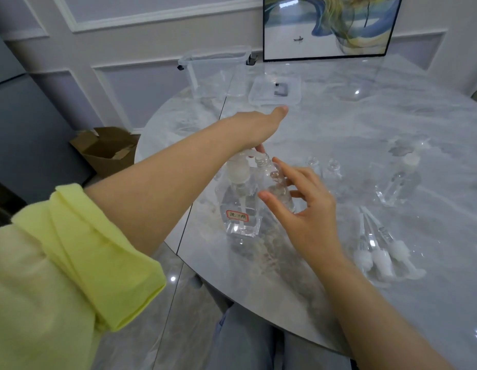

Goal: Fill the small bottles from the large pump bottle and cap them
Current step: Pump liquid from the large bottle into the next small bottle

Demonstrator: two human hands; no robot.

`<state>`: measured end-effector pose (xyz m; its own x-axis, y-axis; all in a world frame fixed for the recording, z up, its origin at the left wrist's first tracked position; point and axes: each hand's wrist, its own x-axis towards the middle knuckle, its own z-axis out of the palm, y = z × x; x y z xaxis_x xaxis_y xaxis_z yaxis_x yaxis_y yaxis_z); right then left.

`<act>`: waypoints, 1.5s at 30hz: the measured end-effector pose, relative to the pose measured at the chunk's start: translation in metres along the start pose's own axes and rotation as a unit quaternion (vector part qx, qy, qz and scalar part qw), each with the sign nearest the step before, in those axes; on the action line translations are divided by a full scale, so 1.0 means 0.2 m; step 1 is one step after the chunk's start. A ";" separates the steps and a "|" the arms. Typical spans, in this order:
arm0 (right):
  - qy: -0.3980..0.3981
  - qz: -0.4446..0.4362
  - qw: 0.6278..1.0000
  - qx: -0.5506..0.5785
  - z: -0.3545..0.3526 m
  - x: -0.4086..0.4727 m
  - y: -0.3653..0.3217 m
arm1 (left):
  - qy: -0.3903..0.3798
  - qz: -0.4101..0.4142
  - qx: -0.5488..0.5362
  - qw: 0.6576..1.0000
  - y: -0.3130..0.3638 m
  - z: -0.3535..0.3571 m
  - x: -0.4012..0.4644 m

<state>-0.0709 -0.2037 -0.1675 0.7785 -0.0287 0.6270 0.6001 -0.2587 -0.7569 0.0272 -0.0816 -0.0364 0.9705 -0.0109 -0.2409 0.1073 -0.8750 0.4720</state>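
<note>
Near, at 5 o'clock on surface (325,124): three pump caps (378,256) lying flat w/ dip tubes pointing away, not yet fitted. Centre: right hand (304,206) curled round small bottle (276,182), tilted, open neck just under spout of large pump bottle (240,206). Left hand (258,126) pressing down on pump head, fingers bent over it; exact finger lie partly hidden. Pump bottle clear, red label, liquid inside, so prob. heavyish and stable under a press. Small bottle light, stiff clear plastic, likely slick if wet; best gripped round body, neck left free. At 2 o'clock: two more empty small bottles (324,166) upright, then another clear bottle (400,180) w/ white cap. Far, 12 o'clock: clear lid (274,94), clear box (213,73), framed picture (328,25).
</note>
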 end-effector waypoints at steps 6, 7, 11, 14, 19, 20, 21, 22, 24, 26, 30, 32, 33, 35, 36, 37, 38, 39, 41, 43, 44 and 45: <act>0.001 0.004 1.000 0.001 0.00 0.00 0.00 | 0.008 -0.004 -0.004 1.000 0.00 0.00 -0.01; 0.001 0.004 1.000 0.001 0.00 0.00 0.00 | 0.008 -0.002 -0.008 1.000 0.00 -0.01 -0.01; 0.001 -0.003 1.000 0.002 0.00 0.00 0.00 | 0.003 -0.009 0.000 1.000 0.01 0.00 -0.02; 0.004 -0.005 1.000 0.005 0.00 0.00 0.00 | 0.013 0.005 0.003 1.000 0.01 0.00 -0.02; 0.005 -0.012 1.000 -0.002 0.00 0.00 0.01 | 0.003 -0.017 0.002 1.000 0.01 0.00 -0.02; 0.005 -0.011 1.000 0.001 0.00 0.00 0.00 | 0.007 -0.013 -0.002 1.000 0.01 -0.01 -0.02; 0.005 -0.009 1.000 0.002 0.00 0.00 0.00 | 0.010 -0.010 -0.006 1.000 0.01 -0.01 -0.01; 0.004 -0.007 1.000 0.001 0.00 0.00 0.00 | 0.011 -0.010 -0.004 1.000 0.01 -0.01 -0.01; 0.001 -0.004 1.000 0.000 0.00 0.00 0.01 | 0.006 -0.016 0.007 1.000 0.01 0.00 -0.01; 0.003 0.000 1.000 0.005 0.00 0.00 0.00 | 0.003 -0.016 0.014 1.000 0.01 0.00 -0.02; 0.005 -0.003 1.000 0.006 0.01 0.01 0.01 | 0.008 -0.010 0.008 1.000 0.01 0.00 -0.01; 0.004 0.000 1.000 0.007 0.01 0.00 0.01 | 0.007 -0.016 0.010 1.000 0.00 0.00 -0.01; 0.004 0.004 1.000 0.009 0.01 0.00 0.01 | 0.006 -0.015 0.013 1.000 0.00 0.00 -0.02; 0.005 0.010 1.000 0.012 0.00 0.00 0.01 | 0.009 -0.008 0.010 1.000 0.01 0.00 -0.02; 0.004 0.011 1.000 0.014 0.00 0.00 0.00 | 0.009 -0.006 0.006 1.000 0.00 -0.01 -0.02; 0.002 0.009 1.000 0.012 0.00 0.01 0.00 | 0.007 -0.007 0.003 1.000 0.00 -0.01 -0.01; -0.001 0.006 1.000 0.008 0.00 0.01 0.01 | 0.002 -0.010 0.002 1.000 0.00 -0.01 -0.01; -0.004 0.006 1.000 0.002 0.00 0.01 0.01 | -0.004 -0.015 0.001 1.000 0.00 0.00 -0.02; -0.005 0.013 1.000 0.004 0.00 0.00 0.00 | 0.002 -0.012 0.005 1.000 0.00 0.00 -0.02; -0.006 0.017 1.000 0.009 0.00 0.00 0.00 | 0.011 -0.003 0.008 1.000 0.00 0.00 -0.02; -0.008 0.014 1.000 0.006 0.00 0.00 0.00 | 0.001 -0.006 0.009 1.000 0.00 0.00 -0.02; -0.011 0.014 1.000 0.004 0.00 0.00 0.00 | -0.017 -0.016 0.008 1.000 0.00 0.00 -0.02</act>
<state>-0.0704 -0.2036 -0.1675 0.7988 -0.0149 0.6015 0.5795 -0.2496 -0.7758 0.0238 -0.0821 -0.0357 0.9588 0.0017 -0.2842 0.1351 -0.8825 0.4506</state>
